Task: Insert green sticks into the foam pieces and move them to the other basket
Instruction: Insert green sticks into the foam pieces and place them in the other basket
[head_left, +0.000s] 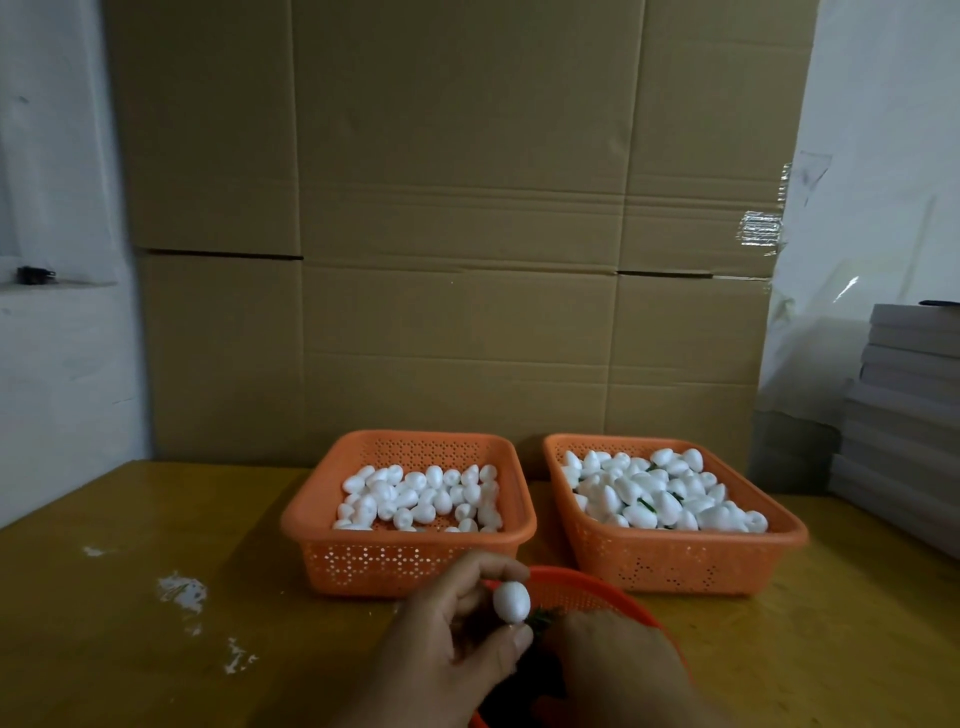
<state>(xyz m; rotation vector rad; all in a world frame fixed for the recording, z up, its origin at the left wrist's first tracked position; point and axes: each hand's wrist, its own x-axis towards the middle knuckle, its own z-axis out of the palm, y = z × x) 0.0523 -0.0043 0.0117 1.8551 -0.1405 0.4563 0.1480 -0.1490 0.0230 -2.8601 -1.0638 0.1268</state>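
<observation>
My left hand (457, 639) pinches a white egg-shaped foam piece (511, 601) between thumb and fingers, just in front of the left basket. My right hand (618, 670) is low beside it, over a round orange basket (597, 587), and its fingertips are hidden. A bit of green stick (543, 618) shows between the foam piece and my right hand. The left orange basket (410, 556) holds plain white foam pieces (421, 499). The right orange basket (675, 561) holds foam pieces with green sticks (660, 493) showing among them.
Everything stands on a yellow-brown table (156, 597) with white foam crumbs (182, 592) at the left. A large cardboard wall (457, 234) rises behind the baskets. A stack of grey flat boxes (904, 405) stands at the right edge.
</observation>
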